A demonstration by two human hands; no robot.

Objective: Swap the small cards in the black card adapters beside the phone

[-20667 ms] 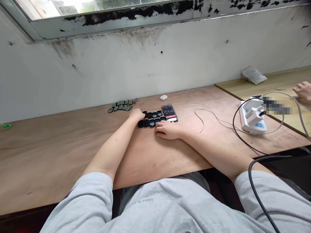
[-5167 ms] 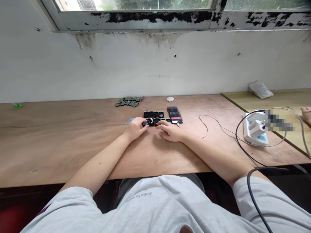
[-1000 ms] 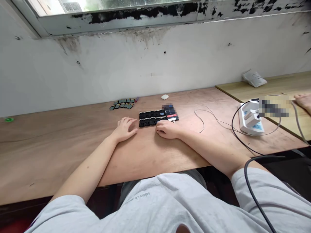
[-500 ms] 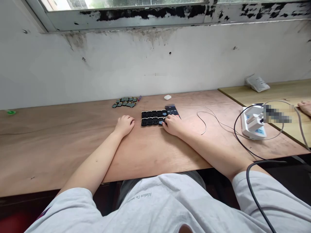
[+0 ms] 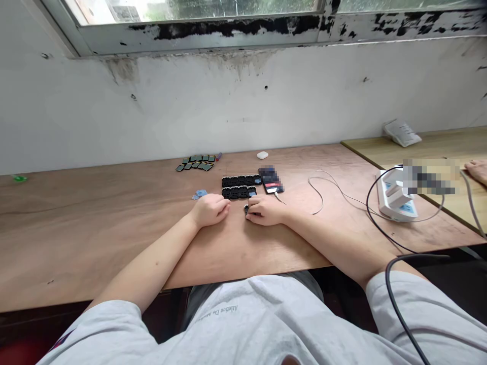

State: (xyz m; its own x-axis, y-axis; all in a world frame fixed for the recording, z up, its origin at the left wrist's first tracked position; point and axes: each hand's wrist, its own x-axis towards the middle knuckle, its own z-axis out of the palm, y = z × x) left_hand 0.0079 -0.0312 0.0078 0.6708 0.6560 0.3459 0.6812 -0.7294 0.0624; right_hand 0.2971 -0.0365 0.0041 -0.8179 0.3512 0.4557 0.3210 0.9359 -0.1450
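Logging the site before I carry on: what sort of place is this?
Probably a simple workroom, judging by the two rows of small black parts on a plain wooden table, the power strip and the stained wall.

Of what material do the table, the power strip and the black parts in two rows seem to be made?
Table: probably wood or plywood, dull; faint brown grain shows.
Power strip: likely plastic, smooth; white, moulded-looking casing.
Black parts: perhaps plastic, matt; repeated shapes suggest moulding, but too small to be sure.
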